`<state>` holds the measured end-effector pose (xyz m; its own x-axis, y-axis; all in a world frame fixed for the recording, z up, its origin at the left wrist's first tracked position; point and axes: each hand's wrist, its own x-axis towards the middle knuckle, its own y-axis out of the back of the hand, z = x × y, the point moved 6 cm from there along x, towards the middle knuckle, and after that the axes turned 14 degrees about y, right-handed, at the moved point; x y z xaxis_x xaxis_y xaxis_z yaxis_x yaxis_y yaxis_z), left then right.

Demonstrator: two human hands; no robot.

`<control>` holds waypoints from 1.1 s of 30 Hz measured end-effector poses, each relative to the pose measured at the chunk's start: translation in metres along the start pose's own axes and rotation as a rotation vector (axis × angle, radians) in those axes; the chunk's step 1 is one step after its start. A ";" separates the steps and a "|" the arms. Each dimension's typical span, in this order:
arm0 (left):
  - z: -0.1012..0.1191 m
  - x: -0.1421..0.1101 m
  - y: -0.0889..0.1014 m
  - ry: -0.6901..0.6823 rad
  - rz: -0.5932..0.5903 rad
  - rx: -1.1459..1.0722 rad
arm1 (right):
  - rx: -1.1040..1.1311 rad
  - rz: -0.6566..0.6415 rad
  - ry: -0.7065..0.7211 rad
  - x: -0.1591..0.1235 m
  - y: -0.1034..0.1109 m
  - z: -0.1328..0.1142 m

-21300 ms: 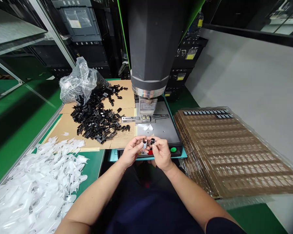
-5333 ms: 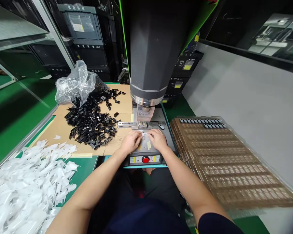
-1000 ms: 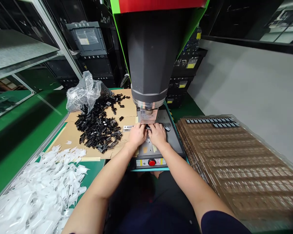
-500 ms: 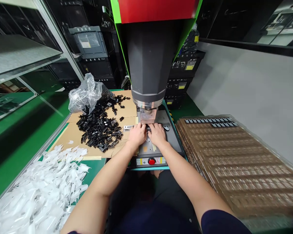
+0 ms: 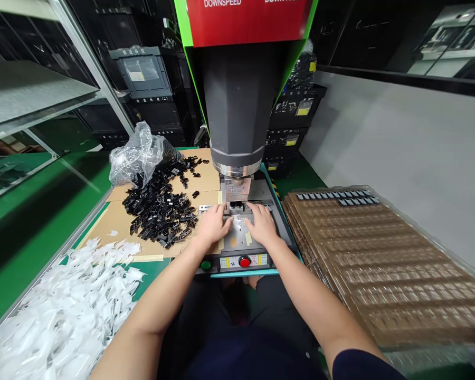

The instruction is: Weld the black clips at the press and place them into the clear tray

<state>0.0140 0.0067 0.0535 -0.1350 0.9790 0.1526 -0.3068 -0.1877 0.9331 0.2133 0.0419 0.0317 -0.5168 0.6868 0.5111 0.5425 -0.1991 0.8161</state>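
A small black plastic part (image 5: 236, 205) sits in the metal fixture on the machine's grey base plate (image 5: 243, 244), right under the clear-faced press head (image 5: 237, 188). To its left, my left hand (image 5: 215, 224) lies with fingers apart and nothing in them. On the other side my right hand (image 5: 261, 221) is also open, its fingertips close to the fixture's right end. Whether the fingertips touch the fixture I cannot tell. The thick dark press column (image 5: 235, 105) stands above both hands.
Loose black plastic parts (image 5: 162, 211) lie heaped on cardboard at left, beside a clear plastic bag (image 5: 136, 153). White curved pieces (image 5: 63, 311) pile up nearer me. Stacked brown trays (image 5: 380, 253) are at right, the top one holding several parts. Red button (image 5: 244, 262) and green button (image 5: 206, 265) line the front.
Both hands have drawn apart, the left to the left and the right to the right. The black part between them now shows in the fixture. My view has shifted slightly.
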 end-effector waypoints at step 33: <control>-0.057 -0.088 -0.004 -0.129 -0.201 -0.047 | 0.014 -0.106 0.013 -0.063 0.003 0.024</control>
<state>-0.0266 -0.0831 0.0180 0.0539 0.9985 0.0085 -0.3593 0.0115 0.9332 0.2638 0.0147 -0.0045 -0.5801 0.6945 0.4256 0.4938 -0.1157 0.8618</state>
